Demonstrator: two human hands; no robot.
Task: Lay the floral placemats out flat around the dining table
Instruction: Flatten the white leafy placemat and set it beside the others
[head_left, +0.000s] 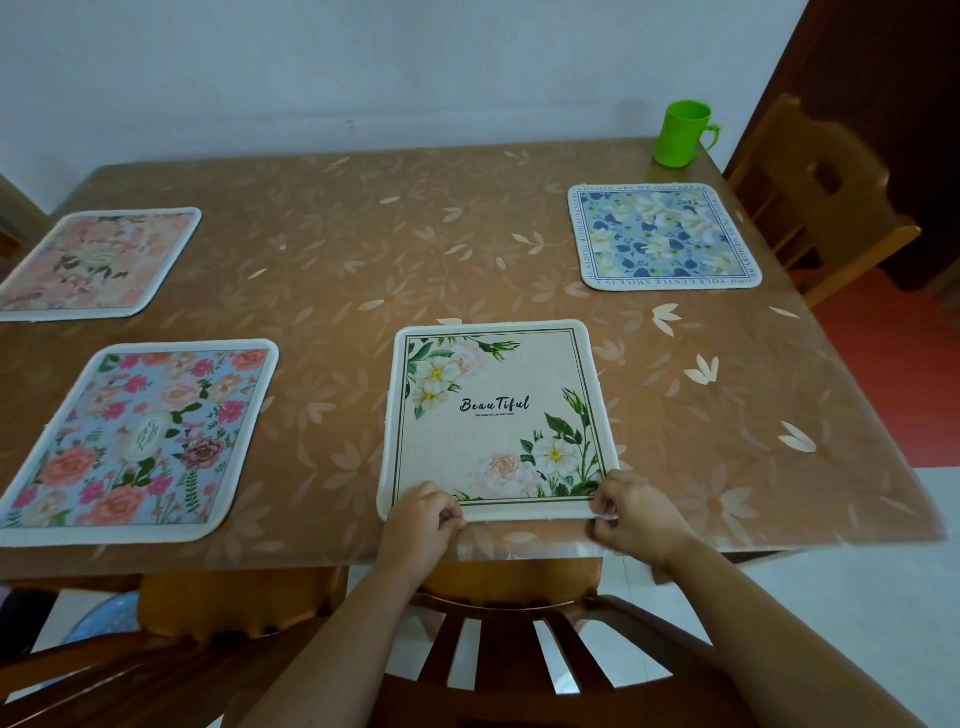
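four floral placemats lie flat on the dining table (363, 249), which is covered with a brown cloth printed with pale leaves and flowers. the cream placemat (493, 415), printed with white and peach blooms, green leaves and the word "beautiful" in dark script, sits at the near edge of the table, directly in front of the person and square to that edge. the left hand (423, 512) has its fingers curled and pinches the mat's near border a little in from the near left corner. the right hand (631, 512) also has its fingers curled and pinches the near right corner, where the white edge shows between the fingertips. both forearms reach in from below over the back of a wooden chair (509, 639) pushed up to the table. to the left, also along the near edge and well apart from the cream one, lies the blue placemat with pink roses (140, 441). beyond it, towards the far left, lies the pale pink placemat (98, 262), partly cut off by the edge of the view. on the far right lies the blue and white placemat (665, 236) with lettering round its border. a green cup (683, 134) stands upright near the far right corner of the table, just beyond that mat. a second wooden chair (815, 197) stands at the right side of the table.
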